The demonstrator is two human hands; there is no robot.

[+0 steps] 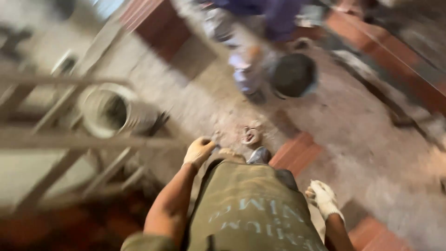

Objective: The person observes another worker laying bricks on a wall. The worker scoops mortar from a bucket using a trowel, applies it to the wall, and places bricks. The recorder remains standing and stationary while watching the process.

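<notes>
Olive sack (253,209), gloved hands, dusty concrete floor (353,125)

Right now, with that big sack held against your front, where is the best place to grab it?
Probably by its upper corners, from both sides. The olive sack hangs lengthwise and looks bulky; the left hand already holds one top corner, while the right hand is at its side edge.

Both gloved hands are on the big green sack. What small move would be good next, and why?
Probably bring the right hand further under the green sack before moving on. It only touches the sack's side edge, while the left hand grips the top corner. The blurred picture suggests motion, and another person with a dark bucket stands close ahead.
</notes>
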